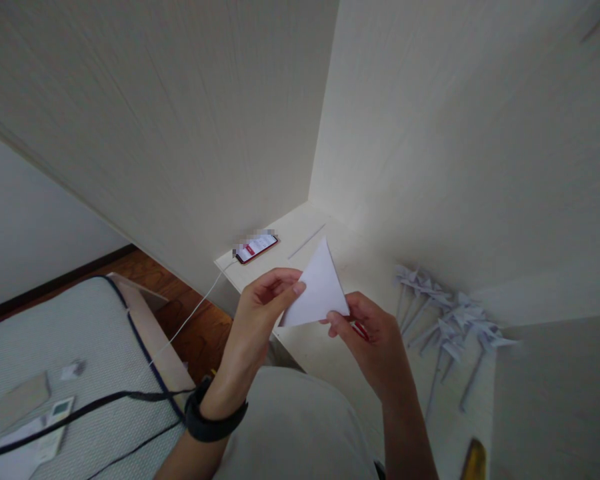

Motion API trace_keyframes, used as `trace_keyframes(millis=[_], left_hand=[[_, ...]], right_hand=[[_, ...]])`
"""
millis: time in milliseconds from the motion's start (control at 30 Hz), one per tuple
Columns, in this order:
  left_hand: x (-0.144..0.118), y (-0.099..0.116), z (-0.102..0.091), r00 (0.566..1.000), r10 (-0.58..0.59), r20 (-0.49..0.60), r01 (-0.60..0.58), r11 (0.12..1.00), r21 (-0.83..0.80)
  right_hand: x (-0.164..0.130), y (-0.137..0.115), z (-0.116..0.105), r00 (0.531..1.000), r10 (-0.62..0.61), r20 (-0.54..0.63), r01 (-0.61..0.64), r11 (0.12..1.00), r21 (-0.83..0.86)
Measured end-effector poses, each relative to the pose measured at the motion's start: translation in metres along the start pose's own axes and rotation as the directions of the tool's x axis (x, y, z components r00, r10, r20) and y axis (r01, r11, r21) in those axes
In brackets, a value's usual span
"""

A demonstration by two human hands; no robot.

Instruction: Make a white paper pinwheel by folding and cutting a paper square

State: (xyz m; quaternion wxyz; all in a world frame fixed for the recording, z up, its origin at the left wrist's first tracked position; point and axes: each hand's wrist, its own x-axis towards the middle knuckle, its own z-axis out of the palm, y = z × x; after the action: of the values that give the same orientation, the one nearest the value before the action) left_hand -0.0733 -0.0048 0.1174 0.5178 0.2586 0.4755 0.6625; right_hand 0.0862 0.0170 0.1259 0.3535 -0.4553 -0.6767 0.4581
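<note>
A white paper folded into a triangle (pixel 317 292) is held in the air above the white worktop (pixel 325 347), in front of the person's body. Its sharp tip points up and away from the person. The left hand (pixel 260 313) grips the left edge of the paper, with the thumb on the front face and the other fingers (pixel 273 279) curled behind. The right hand (pixel 375 343) pinches the lower right corner between the thumb and the fingers. A small red thing shows just under the right hand; what it is cannot be told. The left wrist wears a black watch (pixel 213 420).

On the worktop, to the right, lies a group of paper pinwheels (pixel 450 320) on thin sticks. Farther back, near the wall, a phone (pixel 257 247) lies with its screen lit, and a white cable (pixel 190 317) runs from it down toward the bed (pixel 70 360). On the bed lies a remote control (pixel 55 417).
</note>
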Motion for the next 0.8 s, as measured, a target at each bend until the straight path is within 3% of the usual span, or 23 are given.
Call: trace_keyframes(millis=[467,800], left_hand=[[-0.0017,-0.0009,-0.0027,1.000,0.011,0.023,-0.013,0.997,0.074],[-0.0012,-0.0017,-0.0037,0.999,0.031,-0.010,-0.030,0.994,0.108]], right_hand=[[0.0005,0.0000,0.0006,0.996,-0.018,-0.082,0.019,1.000,0.019],[0.0021,0.0016,0.0002,0.996,0.063,-0.067,-0.058,0.995,0.085]])
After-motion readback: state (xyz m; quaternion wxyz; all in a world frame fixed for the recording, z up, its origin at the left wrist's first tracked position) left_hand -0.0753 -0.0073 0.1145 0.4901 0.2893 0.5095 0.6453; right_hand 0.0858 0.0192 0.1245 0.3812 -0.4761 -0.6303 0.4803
